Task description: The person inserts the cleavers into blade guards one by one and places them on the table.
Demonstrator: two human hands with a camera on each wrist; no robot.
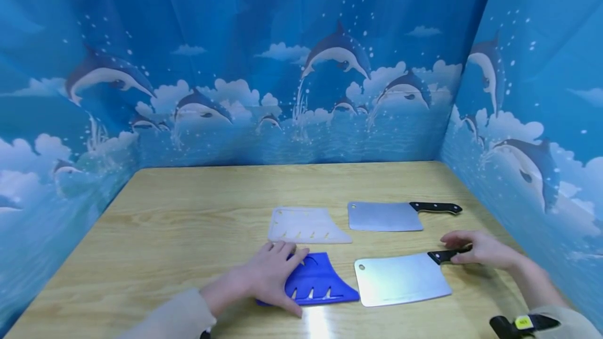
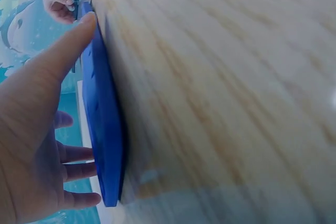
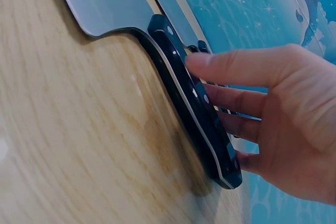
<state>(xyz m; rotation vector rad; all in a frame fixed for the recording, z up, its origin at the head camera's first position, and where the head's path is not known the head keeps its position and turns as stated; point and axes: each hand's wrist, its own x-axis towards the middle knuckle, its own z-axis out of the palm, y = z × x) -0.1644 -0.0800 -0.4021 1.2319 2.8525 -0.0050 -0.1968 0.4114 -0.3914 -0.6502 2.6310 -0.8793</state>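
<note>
My left hand (image 1: 266,276) was wide over the blue cover (image 1: 316,277) and my right hand (image 1: 487,250) loose at the knife handle (image 3: 190,103), needing, I judged, steady grip.

We see a blue guard (image 1: 314,278) lying flat on the table (image 1: 188,218), a thin sheet with small slots along its near edge, its right side sweeping out to a pointed corner. The left hand (image 1: 270,276) spreads over its left end. Just right of that corner we see the near cleaver (image 1: 402,279), its broad silvery blade flat, a round hole in the upper left corner. Its black, riveted handle points right, under the right hand (image 1: 482,251), with the thumb at its near side.
</note>
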